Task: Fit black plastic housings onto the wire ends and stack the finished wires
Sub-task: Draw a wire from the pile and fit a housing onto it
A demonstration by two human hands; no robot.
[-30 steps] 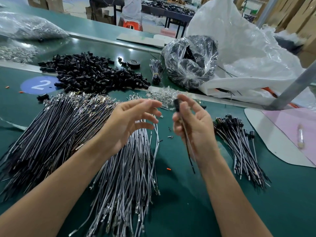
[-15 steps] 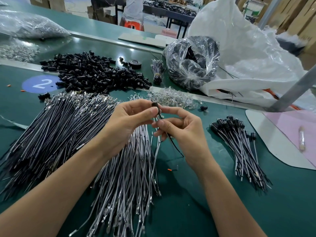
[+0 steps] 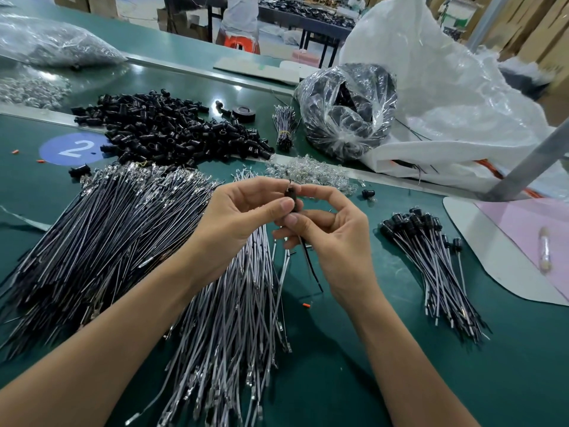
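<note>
Housing (image 3: 295,197), black plastic, sits just above frame centre, held clear of the green surface (image 3: 338,380) between both hands. Left hand (image 3: 243,223): fingers (image 3: 286,206) narrow, thumb and forefinger pinching the housing. Right hand (image 3: 332,229): fingers (image 3: 317,192) curled in, gripping the housing's lower end and the dark wire (image 3: 311,266), whose tail hangs down past the palm.

Step looks like insertion: wire end going into the housing. A bit of metal shows above the housing's top, but I can't tell if the terminal is seated.

Next move probably calls for a straight push along the housing axis until it locks, then a drop onto the finished stack (image 3: 431,263) at right of frame, capped ends together.

Feed stock: loose housing heap (image 3: 172,131) upper left, black wire pile (image 3: 101,235) at left, grey wire pile (image 3: 234,303) under the hands. One stray housing (image 3: 367,193) lies just right of the hands.
</note>
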